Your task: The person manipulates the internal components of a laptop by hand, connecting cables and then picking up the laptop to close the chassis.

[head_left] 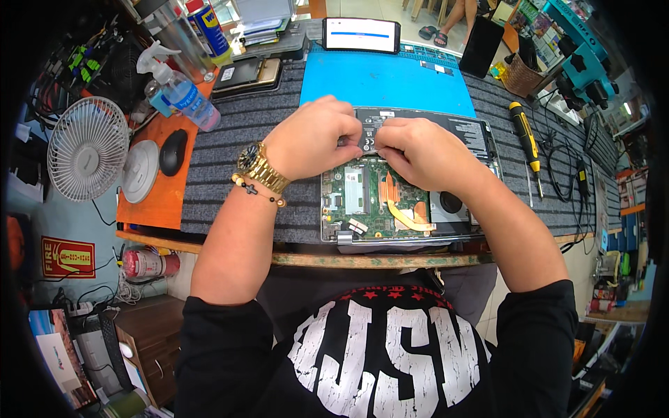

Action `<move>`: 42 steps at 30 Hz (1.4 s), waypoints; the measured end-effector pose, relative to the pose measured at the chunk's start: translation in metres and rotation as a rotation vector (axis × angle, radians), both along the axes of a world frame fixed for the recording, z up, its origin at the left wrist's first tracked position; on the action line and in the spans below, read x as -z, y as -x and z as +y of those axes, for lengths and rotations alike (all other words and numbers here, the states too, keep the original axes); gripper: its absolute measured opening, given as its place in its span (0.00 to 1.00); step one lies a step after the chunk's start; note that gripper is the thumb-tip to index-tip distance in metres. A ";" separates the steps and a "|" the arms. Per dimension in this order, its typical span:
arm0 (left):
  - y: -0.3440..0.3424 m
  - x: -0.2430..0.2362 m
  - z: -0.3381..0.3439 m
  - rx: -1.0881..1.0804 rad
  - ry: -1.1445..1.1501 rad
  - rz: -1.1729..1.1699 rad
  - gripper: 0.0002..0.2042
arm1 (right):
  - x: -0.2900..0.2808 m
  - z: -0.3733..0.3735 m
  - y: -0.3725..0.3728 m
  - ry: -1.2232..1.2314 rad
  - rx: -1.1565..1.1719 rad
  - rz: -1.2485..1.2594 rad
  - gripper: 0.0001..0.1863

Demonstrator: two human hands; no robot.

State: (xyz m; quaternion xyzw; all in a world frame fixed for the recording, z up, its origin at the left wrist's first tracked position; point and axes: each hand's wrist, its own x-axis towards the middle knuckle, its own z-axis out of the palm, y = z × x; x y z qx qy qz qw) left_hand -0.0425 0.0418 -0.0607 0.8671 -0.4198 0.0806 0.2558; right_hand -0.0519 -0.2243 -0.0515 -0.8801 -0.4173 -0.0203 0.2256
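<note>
On the striped grey mat in front of me lies a laptop with its bottom cover off. Its green circuit board (pixel 376 184) faces up at the near side, with a copper heat pipe (pixel 411 221) and a round black fan (pixel 451 202). A black battery (pixel 467 134) runs along the far side. My left hand (pixel 317 136) is closed, thumb and fingers pinched together at the line between battery and board. Close beside it my right hand (pixel 421 153) is also closed, fingertips down at that same line. Whatever the fingertips grip is hidden or too small to name.
Beyond the laptop is a blue work mat (pixel 383 80) with a lit phone (pixel 361 35) at its far edge. A yellow-black screwdriver (pixel 524 136) lies to the right. Leftward are a spray bottle (pixel 185 94), a computer mouse (pixel 173 152) and a white fan (pixel 88 148).
</note>
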 end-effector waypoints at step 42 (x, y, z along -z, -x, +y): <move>0.004 0.003 -0.005 -0.014 0.031 -0.022 0.10 | -0.006 0.005 -0.007 -0.020 0.047 0.167 0.04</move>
